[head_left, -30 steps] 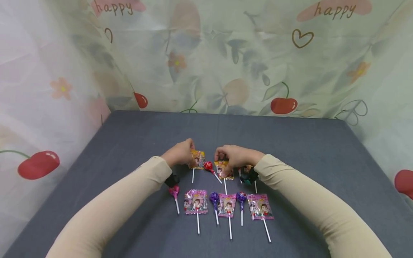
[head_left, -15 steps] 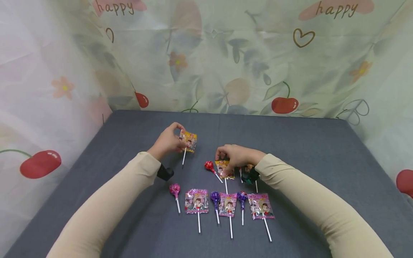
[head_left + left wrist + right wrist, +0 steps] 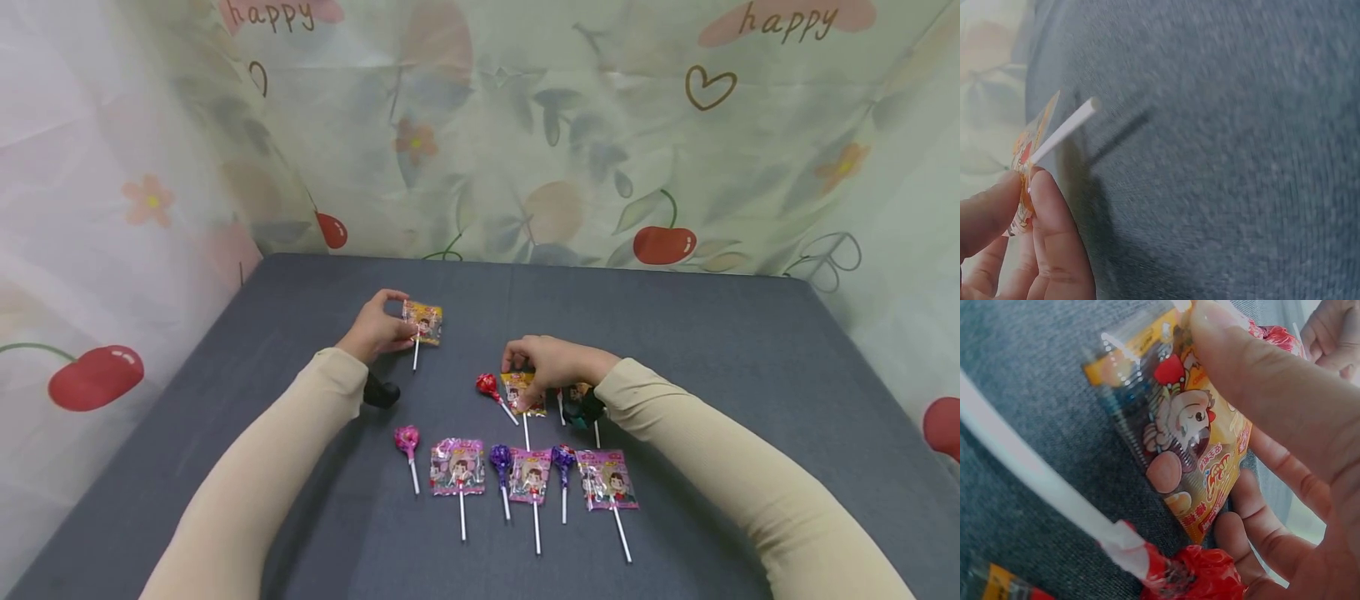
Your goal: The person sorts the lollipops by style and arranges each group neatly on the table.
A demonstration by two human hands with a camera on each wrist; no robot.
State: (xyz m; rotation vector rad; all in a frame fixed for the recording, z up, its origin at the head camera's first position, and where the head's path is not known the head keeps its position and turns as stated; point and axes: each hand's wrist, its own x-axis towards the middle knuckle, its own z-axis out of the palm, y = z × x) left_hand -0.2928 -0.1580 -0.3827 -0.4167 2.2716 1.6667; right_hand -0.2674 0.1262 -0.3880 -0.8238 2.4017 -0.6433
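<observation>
In the head view my left hand [image 3: 378, 329] pinches a lollipop in a flat yellow packet [image 3: 426, 320] at the far left. The left wrist view shows thumb and fingers on that packet [image 3: 1040, 134], its white stick casting a shadow on the cloth. My right hand [image 3: 543, 365] holds a second yellow-packet lollipop [image 3: 517, 385] by its edges, thumb across the front in the right wrist view. Left of it lies a red-wrapped lollipop [image 3: 487, 385]. Another red-wrapped lollipop [image 3: 1200, 575] is close beneath the right fingers. A further yellow packet [image 3: 576, 392] is partly hidden by the right wrist.
Along the front lie a pink-wrapped lollipop [image 3: 407, 438], pink packets with lollipops [image 3: 457, 467] and purple-wrapped lollipops [image 3: 500, 458]. All rest on a dark grey cloth-covered table [image 3: 337, 533]. A patterned curtain [image 3: 495, 125] hangs behind and at both sides.
My left hand has picked up its yellow-packet lollipop from beside the red one and carried it left and farther back. The right hand stays in place on its packet.
</observation>
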